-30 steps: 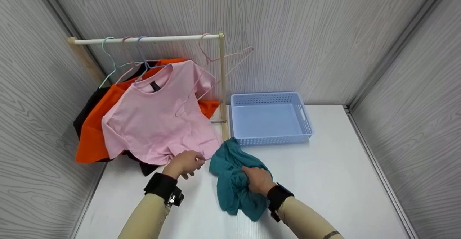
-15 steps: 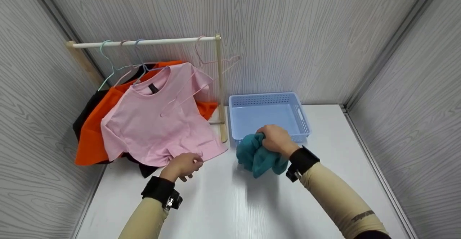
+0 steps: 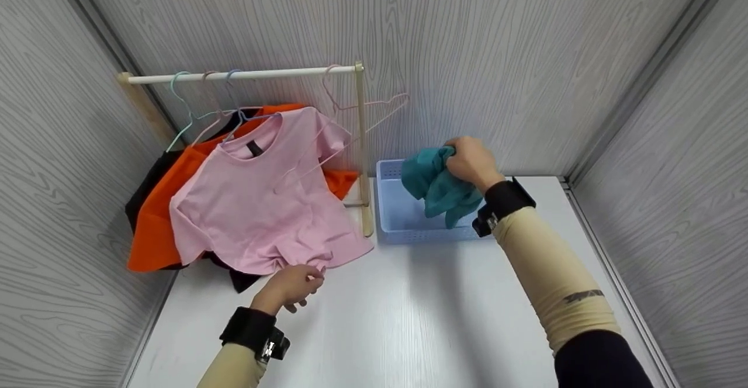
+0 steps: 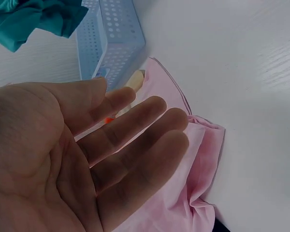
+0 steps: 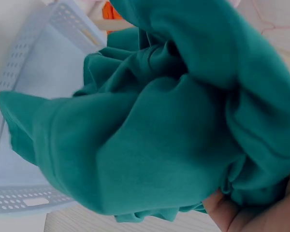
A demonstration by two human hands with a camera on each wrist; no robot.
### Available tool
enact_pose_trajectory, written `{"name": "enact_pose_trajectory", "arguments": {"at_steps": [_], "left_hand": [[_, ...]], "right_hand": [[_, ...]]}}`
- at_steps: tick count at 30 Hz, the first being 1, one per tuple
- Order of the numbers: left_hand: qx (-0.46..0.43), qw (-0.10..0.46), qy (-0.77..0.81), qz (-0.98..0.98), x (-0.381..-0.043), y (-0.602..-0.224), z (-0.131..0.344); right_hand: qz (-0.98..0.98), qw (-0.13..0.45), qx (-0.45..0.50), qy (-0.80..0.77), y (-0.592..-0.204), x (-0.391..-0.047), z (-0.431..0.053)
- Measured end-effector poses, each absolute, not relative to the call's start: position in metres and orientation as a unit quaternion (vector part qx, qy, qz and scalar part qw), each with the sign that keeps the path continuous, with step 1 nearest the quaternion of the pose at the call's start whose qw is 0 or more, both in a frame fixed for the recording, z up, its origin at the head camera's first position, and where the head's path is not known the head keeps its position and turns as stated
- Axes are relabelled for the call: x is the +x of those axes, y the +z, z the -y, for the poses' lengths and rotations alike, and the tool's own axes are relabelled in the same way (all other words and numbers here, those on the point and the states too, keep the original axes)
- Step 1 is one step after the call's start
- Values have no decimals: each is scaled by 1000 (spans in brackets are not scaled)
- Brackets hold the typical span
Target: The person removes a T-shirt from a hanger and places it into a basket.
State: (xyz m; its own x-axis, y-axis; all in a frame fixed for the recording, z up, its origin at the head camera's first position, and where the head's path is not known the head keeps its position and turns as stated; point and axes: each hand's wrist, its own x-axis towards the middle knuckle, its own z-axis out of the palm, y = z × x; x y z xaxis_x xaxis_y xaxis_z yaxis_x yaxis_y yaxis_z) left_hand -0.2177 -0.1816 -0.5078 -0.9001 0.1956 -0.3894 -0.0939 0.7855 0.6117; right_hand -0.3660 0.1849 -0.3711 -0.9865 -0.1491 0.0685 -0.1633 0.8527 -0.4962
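Observation:
My right hand [image 3: 472, 161] grips a bunched teal cloth garment [image 3: 438, 182] and holds it up over the blue plastic basket [image 3: 403, 236]. Loose folds of the garment hang down from the grip, and in the right wrist view they hide most of the fingers. Low at the hem of a pink T-shirt [image 3: 263, 201] is my left hand [image 3: 290, 286], holding nothing. Its fingers [image 4: 135, 140] are relaxed and slightly bent in the left wrist view, with the pink cloth behind them.
A clothes rack with a white rail [image 3: 269, 73] stands at the left back. Orange [image 3: 153, 224] and black [image 3: 140, 184] garments hang behind the pink shirt. A bare pink hanger [image 3: 380, 103] sticks out past the rack's right post [image 3: 362, 137]. Grey walls enclose the white table [image 3: 362, 329].
My right hand has lifted the teal garment off the table and carried it back and right, over the basket. The left hand has drawn slightly nearer the front.

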Motion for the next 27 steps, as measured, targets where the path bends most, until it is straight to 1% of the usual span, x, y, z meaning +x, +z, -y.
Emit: {"name": "enact_pose_trajectory", "arguments": {"at_steps": [3,7,9,15,17,21,24,27], "left_hand": [[21,227,332,-915,-212,-510,183],[20,232,335,-913,-205,-512,183],[18,233,331,-914,-203,-513,182],[21,238,327,-914,-202,-513,179],[23,238,325,-915,-204,-511,179],[29,238,322,-916,-211,-505,177],[34,240,320,-916,-220,-495,176],[39,238,311,-919,-233,-480,175]], "right_hand": [[963,7,74,261,-378,-375,-189],[956,8,93,278,-398,-381,-197],[951,13,98,295,-409,-381,-201],[945,26,73,319,-432,-377,-211],[947,11,75,313,-436,-373,-212],[952,-44,100,285,-446,-361,-211],[953,-86,119,264,-456,-346,-213],[954,-108,138,244,-470,-326,-217]]}}
